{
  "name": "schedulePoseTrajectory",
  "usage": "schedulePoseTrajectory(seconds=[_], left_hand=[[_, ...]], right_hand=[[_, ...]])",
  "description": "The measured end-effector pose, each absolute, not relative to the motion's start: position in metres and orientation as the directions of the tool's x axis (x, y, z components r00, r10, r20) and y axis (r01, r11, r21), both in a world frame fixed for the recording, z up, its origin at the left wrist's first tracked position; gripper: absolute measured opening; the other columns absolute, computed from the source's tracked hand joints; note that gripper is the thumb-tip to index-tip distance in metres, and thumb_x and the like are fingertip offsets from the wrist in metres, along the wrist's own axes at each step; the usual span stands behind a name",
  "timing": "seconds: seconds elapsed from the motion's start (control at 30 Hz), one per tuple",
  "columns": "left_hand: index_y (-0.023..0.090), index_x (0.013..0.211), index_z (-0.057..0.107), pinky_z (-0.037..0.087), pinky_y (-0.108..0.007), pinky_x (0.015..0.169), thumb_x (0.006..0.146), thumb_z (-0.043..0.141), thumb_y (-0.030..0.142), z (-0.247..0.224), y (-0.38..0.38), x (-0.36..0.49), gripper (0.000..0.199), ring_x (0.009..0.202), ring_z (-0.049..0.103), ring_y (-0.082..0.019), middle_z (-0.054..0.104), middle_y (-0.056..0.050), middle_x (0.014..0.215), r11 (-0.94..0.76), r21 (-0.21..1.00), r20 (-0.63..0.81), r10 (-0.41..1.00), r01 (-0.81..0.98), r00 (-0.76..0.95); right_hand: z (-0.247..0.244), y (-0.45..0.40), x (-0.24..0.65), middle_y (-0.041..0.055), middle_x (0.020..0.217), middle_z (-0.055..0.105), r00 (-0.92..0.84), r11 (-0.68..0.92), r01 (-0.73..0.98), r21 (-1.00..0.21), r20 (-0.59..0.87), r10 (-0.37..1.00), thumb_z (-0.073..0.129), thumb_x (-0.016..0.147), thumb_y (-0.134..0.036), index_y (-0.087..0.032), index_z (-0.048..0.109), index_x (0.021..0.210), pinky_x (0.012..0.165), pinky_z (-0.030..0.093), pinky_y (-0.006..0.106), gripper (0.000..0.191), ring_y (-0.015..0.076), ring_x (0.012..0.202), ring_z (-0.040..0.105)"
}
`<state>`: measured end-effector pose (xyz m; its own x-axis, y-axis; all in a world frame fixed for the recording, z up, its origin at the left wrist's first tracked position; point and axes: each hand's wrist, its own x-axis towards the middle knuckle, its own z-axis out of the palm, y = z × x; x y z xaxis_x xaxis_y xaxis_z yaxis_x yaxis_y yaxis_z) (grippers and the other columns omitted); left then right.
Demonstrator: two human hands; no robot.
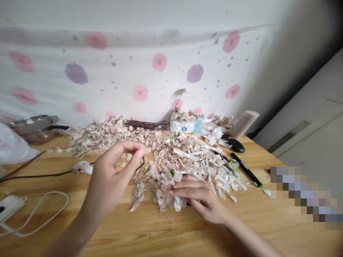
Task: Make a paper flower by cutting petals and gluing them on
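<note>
My left hand (114,171) is raised over the table, thumb and forefinger pinched together. A small translucent pale petal (146,150) shows at its fingertips. Low over the near edge of a heap of dry-looking beige petals (193,160), my right hand (199,196) has its fingers closed together. Pale petals lie against its fingertips, and what it grips there is hard to make out. Just beyond those fingers is a pale flower with a green centre (172,173). Part of a dark, cable-like thing shows behind the right knuckles.
Behind lie more petals (99,137), thin brown stems (144,124), a clear cup (162,133) and a tissue pack (184,125) with flowers on it. At right are a black mouse (235,145), black pen (246,169) and roll (245,123). Cables, a pot (34,128) and plastic bag (13,144) occupy the left.
</note>
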<state>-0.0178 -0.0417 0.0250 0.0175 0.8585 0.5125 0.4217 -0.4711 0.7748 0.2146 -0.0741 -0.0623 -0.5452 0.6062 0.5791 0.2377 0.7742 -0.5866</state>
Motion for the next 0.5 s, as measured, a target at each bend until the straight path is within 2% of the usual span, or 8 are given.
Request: schedulePoseTrajectory(seconds=[0.17,0.3,0.5], left_hand=[[0.028,0.084,0.066,0.053,-0.024,0.07,0.077,0.066,0.039,0.028,-0.038,-0.007,0.013,0.078,0.064,-0.018,0.07,0.002,0.085,-0.463,0.758,0.493,0.868,0.46,0.061],[0.03,0.082,0.067,0.053,-0.024,0.07,0.077,0.065,0.041,0.023,-0.034,-0.005,0.013,0.074,0.064,-0.018,0.07,0.003,0.082,-0.456,0.749,0.473,0.876,0.48,0.093],[0.033,0.08,0.067,0.054,-0.022,0.061,0.079,0.062,0.042,0.013,-0.034,0.002,0.01,0.077,0.068,-0.018,0.071,0.004,0.082,-0.459,0.721,0.398,0.888,0.519,0.231]], right_hand=[[-0.072,-0.069,0.214,0.0019,0.095,0.075,-0.386,0.758,0.314,-0.571,0.653,0.652,0.061,0.085,-0.015,-0.025,0.068,0.101,0.087,0.047,0.035,0.02,0.0159,0.09,0.065],[-0.085,-0.065,0.215,0.0025,0.083,0.074,-0.331,0.778,0.336,-0.531,0.707,0.625,0.059,0.085,-0.01,-0.022,0.067,0.092,0.082,0.047,0.032,0.016,0.0158,0.087,0.063],[-0.096,-0.066,0.213,0.0053,0.083,0.068,-0.125,0.673,0.334,-0.66,0.677,0.725,0.062,0.082,-0.014,-0.02,0.062,0.088,0.07,0.051,0.028,0.009,0.0159,0.078,0.063]])
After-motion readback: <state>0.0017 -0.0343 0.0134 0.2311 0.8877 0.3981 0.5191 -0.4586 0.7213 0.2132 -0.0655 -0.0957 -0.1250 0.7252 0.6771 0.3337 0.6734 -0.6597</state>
